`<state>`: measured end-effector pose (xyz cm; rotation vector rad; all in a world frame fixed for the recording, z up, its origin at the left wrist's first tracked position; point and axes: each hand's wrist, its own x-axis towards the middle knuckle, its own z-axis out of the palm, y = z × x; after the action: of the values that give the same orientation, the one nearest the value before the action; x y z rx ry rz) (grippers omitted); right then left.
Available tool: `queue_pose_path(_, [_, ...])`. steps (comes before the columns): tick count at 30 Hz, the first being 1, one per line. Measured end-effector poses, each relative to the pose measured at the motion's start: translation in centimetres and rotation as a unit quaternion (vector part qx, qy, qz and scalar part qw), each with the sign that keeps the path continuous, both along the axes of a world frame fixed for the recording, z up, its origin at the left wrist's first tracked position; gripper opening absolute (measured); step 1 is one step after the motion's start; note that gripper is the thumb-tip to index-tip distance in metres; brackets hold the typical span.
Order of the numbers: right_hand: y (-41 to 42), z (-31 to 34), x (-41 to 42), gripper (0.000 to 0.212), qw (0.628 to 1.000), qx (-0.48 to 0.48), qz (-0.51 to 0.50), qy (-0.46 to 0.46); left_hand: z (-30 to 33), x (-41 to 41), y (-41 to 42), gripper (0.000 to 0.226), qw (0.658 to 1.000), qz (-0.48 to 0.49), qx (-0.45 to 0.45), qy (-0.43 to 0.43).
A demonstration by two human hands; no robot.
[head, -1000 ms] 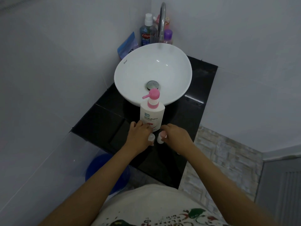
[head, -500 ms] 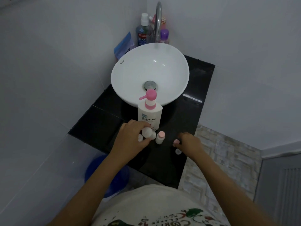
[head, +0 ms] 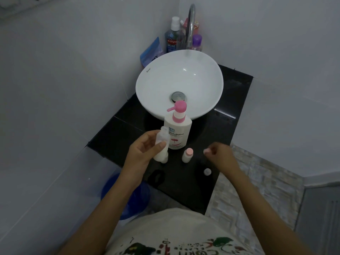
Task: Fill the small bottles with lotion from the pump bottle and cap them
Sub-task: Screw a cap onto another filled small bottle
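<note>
Holding an uncapped small bottle (head: 161, 144) in my left hand (head: 141, 153), I have my thumb and fingers wrapped round its body, its long axis near upright and leaning a little, the open neck pointing up toward the pump spout. It is translucent plastic, a slim cylinder, whitish at the bottom. Another small bottle (head: 164, 159) stands half hidden behind it on the black counter (head: 230, 129). My right hand (head: 220, 153) hovers apart to the right, fingertips pinching a small pink cap (head: 206, 151).

The pump bottle (head: 178, 132) stands upright just in front of the sink (head: 179, 83), a smooth white body with printed label, pink collar and pink pump head, the nozzle pointing left. A capped small bottle (head: 187, 155) stands upright near its base, pink top up. A small round pale cap (head: 207, 171) lies flat on the glossy counter near my right wrist. The sink is a glossy white round bowl with a metal drain.
</note>
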<state>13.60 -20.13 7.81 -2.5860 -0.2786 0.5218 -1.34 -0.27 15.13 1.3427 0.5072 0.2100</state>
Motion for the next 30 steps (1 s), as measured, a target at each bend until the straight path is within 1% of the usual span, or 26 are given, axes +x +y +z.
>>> queue_pose_path(2, [0.0,3.2,-0.6,0.016,0.992,0.125,-0.02,0.015,0.1,0.1,-0.2,0.035,0.999,-0.022,0.024,-0.003])
queue_pose_path(5, [0.4,8.5,-2.2,0.015,0.963,0.264,0.016,0.045,0.3,0.3,-0.5,0.035,0.997,-0.061,0.043,-0.002])
queue_pose_path(6, [0.6,9.9,-2.8,0.017,0.952,0.299,0.034,0.054,0.3,0.3,-0.6,0.034,0.996,-0.074,0.046,-0.003])
queue_pose_path(8, [0.8,11.8,-3.9,0.021,0.939,0.332,0.07,0.06,0.5,0.2,-0.9,0.029,0.993,-0.1,0.062,-0.007])
queue_pose_path(12, [1.0,12.2,-5.0,0.024,0.936,0.327,0.115,0.061,0.6,0.0,-1.4,0.028,0.986,-0.135,0.101,-0.013])
queue_pose_path(17, [0.5,11.9,-4.9,0.03,0.939,0.307,0.146,0.059,0.5,-0.4,-1.3,0.026,0.988,-0.12,0.094,-0.017])
queue_pose_path(20, [0.4,11.9,-5.0,0.031,0.939,0.294,0.175,0.045,0.6,-0.5,-1.5,0.026,0.987,-0.128,0.097,-0.016])
queue_pose_path(24, [0.8,11.8,-5.2,0.029,0.943,0.274,0.186,0.031,1.0,-0.7,-1.8,0.025,0.986,-0.127,0.103,-0.023])
queue_pose_path(27, [1.1,12.0,-5.4,0.016,0.953,0.245,0.168,0.05,1.0,-0.9,-1.7,0.026,0.987,-0.117,0.11,-0.025])
queue_pose_path(28, [1.3,12.0,-5.5,0.016,0.959,0.23,0.16,0.049,1.0,-0.9,-1.7,0.027,0.987,-0.117,0.111,-0.024])
queue_pose_path(30, [1.7,11.9,-5.7,0.031,0.97,0.188,0.151,0.035,0.9,-0.9,-1.7,0.028,0.986,-0.119,0.114,-0.023])
